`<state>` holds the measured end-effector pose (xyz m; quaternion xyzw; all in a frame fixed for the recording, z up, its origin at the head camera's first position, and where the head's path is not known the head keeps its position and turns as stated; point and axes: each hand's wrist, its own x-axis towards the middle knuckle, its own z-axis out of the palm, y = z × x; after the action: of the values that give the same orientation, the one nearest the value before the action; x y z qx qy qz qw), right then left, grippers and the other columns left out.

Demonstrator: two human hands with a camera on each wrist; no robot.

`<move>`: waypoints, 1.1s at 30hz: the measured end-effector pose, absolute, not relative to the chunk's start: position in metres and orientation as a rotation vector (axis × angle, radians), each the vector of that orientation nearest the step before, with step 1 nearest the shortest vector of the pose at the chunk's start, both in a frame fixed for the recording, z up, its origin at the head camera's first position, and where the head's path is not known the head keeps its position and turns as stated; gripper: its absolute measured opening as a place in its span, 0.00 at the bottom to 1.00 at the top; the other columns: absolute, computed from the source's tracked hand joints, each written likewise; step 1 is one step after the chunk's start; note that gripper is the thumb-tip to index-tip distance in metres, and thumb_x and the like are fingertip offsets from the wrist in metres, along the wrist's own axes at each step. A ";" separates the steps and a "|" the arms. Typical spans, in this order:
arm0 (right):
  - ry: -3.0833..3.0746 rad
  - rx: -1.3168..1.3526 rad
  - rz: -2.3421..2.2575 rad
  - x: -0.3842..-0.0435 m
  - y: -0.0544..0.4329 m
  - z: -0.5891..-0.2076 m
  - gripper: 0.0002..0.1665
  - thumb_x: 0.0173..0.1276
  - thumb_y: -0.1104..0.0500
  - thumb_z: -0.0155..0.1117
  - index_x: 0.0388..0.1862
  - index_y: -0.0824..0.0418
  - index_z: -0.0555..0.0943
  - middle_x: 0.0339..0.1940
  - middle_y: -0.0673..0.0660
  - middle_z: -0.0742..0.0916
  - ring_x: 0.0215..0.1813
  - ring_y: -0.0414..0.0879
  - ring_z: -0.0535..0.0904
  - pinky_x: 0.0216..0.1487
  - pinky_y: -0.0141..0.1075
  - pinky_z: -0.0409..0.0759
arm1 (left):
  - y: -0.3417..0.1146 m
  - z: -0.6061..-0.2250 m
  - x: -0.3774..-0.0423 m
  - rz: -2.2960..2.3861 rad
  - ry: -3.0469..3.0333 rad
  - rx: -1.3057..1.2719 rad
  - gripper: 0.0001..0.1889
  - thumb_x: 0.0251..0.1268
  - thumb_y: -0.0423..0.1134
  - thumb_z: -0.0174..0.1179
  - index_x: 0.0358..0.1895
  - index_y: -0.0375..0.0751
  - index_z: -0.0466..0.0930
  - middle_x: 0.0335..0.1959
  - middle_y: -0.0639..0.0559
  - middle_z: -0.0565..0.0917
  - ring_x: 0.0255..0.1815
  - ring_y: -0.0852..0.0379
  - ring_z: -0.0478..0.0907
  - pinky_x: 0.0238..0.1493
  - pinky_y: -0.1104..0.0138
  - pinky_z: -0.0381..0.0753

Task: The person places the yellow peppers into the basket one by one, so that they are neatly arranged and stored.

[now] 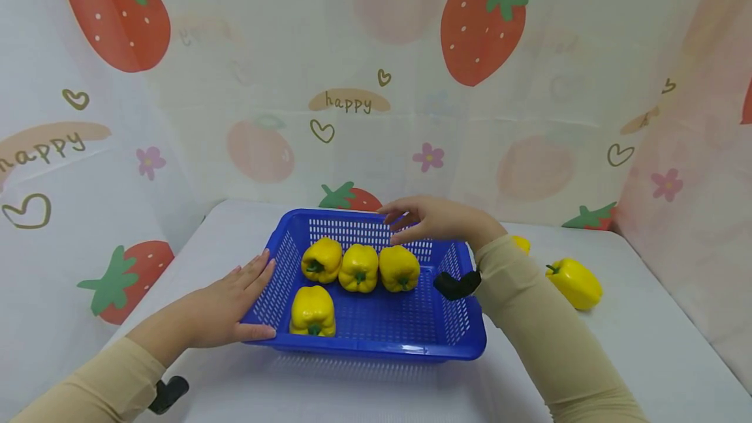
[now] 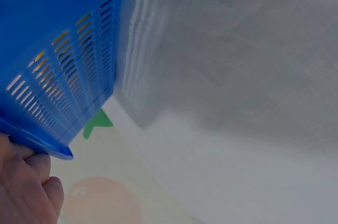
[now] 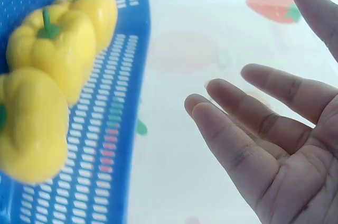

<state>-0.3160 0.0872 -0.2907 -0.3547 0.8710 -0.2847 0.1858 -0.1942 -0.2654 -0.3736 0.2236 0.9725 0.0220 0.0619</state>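
A blue plastic basket (image 1: 382, 346) with slotted walls stands on the table. Inside it, three yellow bell peppers (image 1: 358, 268) form a row toward the back, and another yellow bell pepper (image 1: 313, 311) sits at the front left. My left hand (image 1: 226, 305) rests on the basket's left rim, fingers extended along it and thumb at the front corner; the left wrist view has this hand (image 2: 29, 187) against the rim. Over the back rim hovers my right hand (image 1: 435, 219), holding nothing. Its fingers (image 3: 240, 152) are spread and relaxed in the right wrist view, apart from the peppers.
To the right of the basket, a yellow bell pepper (image 1: 576, 283) lies on the white table (image 1: 646, 318). Another pepper (image 1: 521, 243) shows partly behind my right forearm. A curtain (image 1: 352, 38) printed with strawberries hangs behind the table and along both sides.
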 end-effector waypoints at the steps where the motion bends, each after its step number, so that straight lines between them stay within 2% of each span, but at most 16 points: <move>1: 2.457 -0.990 -0.818 -0.316 0.091 -0.290 0.33 0.58 0.46 0.65 0.64 0.46 0.68 0.55 0.48 0.78 0.58 0.45 0.74 0.56 0.41 0.73 | -0.265 -0.374 -0.194 0.067 2.940 0.676 0.56 0.49 0.75 0.45 0.72 0.37 0.42 0.74 0.41 0.39 0.72 0.43 0.42 0.66 0.46 0.49; 12: 2.478 -0.944 -0.939 -0.316 0.138 -0.283 0.35 0.60 0.49 0.64 0.66 0.51 0.66 0.59 0.54 0.76 0.60 0.50 0.73 0.57 0.45 0.73 | -0.265 -0.374 -0.195 0.071 2.942 0.673 0.56 0.48 0.75 0.46 0.72 0.38 0.42 0.74 0.41 0.39 0.73 0.43 0.42 0.66 0.46 0.49; 20: 2.566 -0.853 -0.932 -0.315 0.175 -0.288 0.38 0.58 0.41 0.63 0.66 0.49 0.65 0.59 0.54 0.76 0.61 0.52 0.71 0.58 0.48 0.71 | -0.265 -0.374 -0.196 0.060 2.945 0.671 0.56 0.48 0.75 0.45 0.72 0.37 0.42 0.74 0.41 0.39 0.72 0.43 0.43 0.66 0.46 0.50; 27: 2.614 -0.811 -0.945 -0.315 0.210 -0.293 0.36 0.61 0.46 0.62 0.66 0.55 0.65 0.59 0.58 0.76 0.59 0.53 0.73 0.57 0.48 0.72 | -0.265 -0.374 -0.195 0.063 2.938 0.666 0.57 0.48 0.76 0.44 0.72 0.37 0.41 0.74 0.41 0.39 0.72 0.42 0.43 0.66 0.46 0.49; 33: 2.649 -0.743 -0.960 -0.311 0.239 -0.297 0.36 0.63 0.46 0.60 0.67 0.57 0.64 0.60 0.61 0.74 0.57 0.55 0.74 0.56 0.50 0.72 | -0.266 -0.374 -0.196 0.061 2.941 0.669 0.57 0.47 0.76 0.44 0.72 0.38 0.41 0.74 0.41 0.39 0.72 0.43 0.42 0.66 0.46 0.49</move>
<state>-0.3110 0.2390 -0.2972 -0.2534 0.9031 -0.3275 0.1135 -0.1958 -0.2658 -0.3740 0.2213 0.9730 0.0202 0.0625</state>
